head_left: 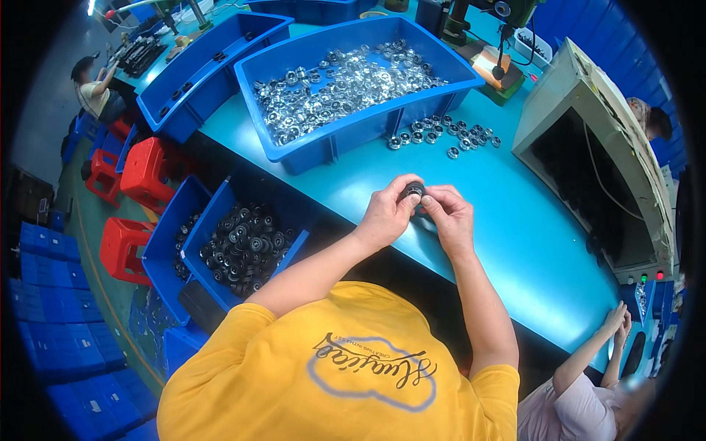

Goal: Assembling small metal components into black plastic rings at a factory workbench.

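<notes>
Over the near edge of the teal table, my left hand [386, 213] and my right hand [450, 217] meet around a small black wheel [413, 189]. Fingers and thumbs of both hands press on it from either side and cover part of it. Beyond my hands, a group of small clear and silver round hubs [452, 134] lies loose on the table. Behind them stands a large blue bin [323, 147] with many more clear hubs [346, 81] inside. Low on my left, another blue bin [193, 257] holds a heap of black wheels [250, 242].
A cream-coloured machine housing [581, 103] with a dark opening stands on the table's right. Further blue bins [198, 81] line the far left. Red stools [147, 173] stand on the floor. A co-worker's hands [618, 320] are at the lower right; another person [99, 92] sits far left.
</notes>
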`<state>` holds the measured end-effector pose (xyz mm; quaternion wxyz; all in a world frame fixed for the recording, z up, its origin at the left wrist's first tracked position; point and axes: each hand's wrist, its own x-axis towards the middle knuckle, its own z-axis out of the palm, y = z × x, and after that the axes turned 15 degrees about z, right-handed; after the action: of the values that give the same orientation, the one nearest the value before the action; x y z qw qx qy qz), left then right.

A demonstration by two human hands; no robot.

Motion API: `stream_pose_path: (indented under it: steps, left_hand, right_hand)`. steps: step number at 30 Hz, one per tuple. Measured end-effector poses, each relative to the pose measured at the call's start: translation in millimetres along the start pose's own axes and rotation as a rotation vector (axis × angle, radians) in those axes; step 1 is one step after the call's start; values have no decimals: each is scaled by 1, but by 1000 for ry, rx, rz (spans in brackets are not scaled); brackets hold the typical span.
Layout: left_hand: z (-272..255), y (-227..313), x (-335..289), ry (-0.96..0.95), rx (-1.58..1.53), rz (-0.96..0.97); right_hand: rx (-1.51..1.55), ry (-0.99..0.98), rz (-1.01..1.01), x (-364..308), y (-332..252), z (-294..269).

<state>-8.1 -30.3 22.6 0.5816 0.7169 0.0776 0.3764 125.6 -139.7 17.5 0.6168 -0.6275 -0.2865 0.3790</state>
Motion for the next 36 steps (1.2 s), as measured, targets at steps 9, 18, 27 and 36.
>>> stream_pose_path:
  steps: [9, 18, 27, 36]
  left_hand:
    - [-6, 0, -4, 14, -211, -140]
    - [-8, 1, -2, -10, -179, -97]
    - [-23, 6, -2, -134, -320, -231]
    - [-13, 7, -6, -161, -263, -171]
  right_hand:
    - [73, -67, 7, 1, 0, 2]
    - [116, -88, 111, 1, 1, 2]
    - [131, -72, 253, 2, -10, 5]
    - [147, -109, 312, 7, -9, -1]
